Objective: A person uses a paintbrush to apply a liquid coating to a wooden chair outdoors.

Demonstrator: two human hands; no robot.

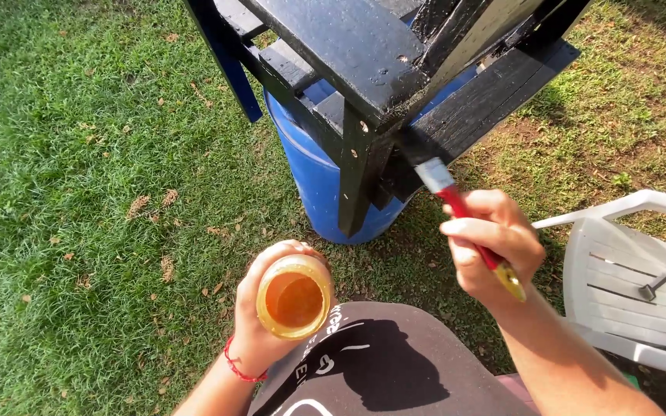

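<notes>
My right hand (495, 246) grips a paintbrush (456, 202) with a red and yellow handle and a metal ferrule. Its dark bristles touch the underside of a black-painted wooden chair (364, 54) lying upturned on a blue plastic barrel (317, 181). My left hand (260, 316) holds an open yellow jar (294, 299) of amber liquid near my chest. A red cord bracelet sits on the left wrist.
Grass with scattered dry leaves lies all around. A white plastic chair (626, 277) stands at the right with a small dark tool (657, 285) on its seat. My dark shirt fills the bottom middle.
</notes>
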